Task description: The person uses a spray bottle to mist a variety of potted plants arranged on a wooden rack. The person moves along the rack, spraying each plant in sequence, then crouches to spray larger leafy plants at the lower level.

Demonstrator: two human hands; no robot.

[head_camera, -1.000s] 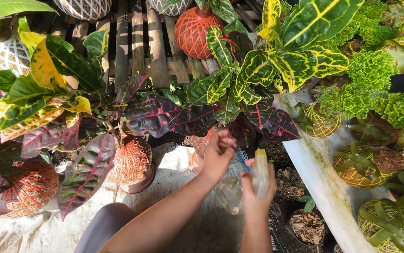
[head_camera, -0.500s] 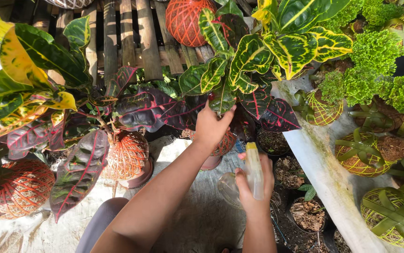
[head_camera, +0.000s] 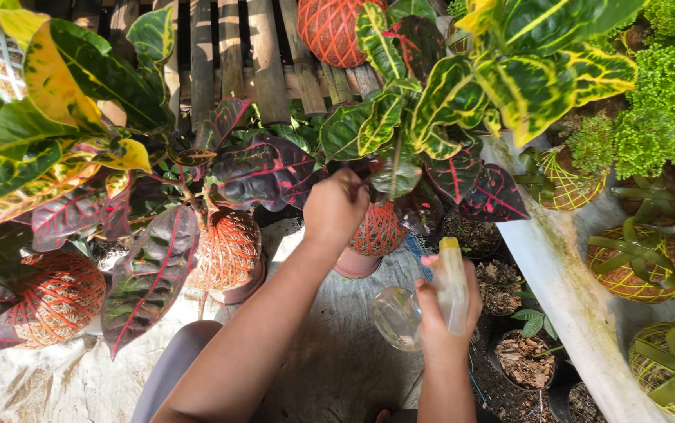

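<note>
Left hand (head_camera: 336,210) fingers hidden among leaves; spray bottle (head_camera: 424,309) base behind right hand (head_camera: 447,321).

- A wooden slatted pallet (head_camera: 228,55) is seen at the top, with an orange-strung moss ball (head_camera: 330,27) resting on it.
- Two more orange-strung balls (head_camera: 55,298) (head_camera: 228,251) are set at left among red-veined dark leaves (head_camera: 146,274) and yellow-green leaves (head_camera: 55,86).
- A pale concrete ledge (head_camera: 568,290) is shown running down the right, flanked by green-wrapped balls (head_camera: 627,266) and frilly green plants (head_camera: 658,102).
- Small pots of dry soil (head_camera: 529,356) are grouped beside the ledge.
</note>
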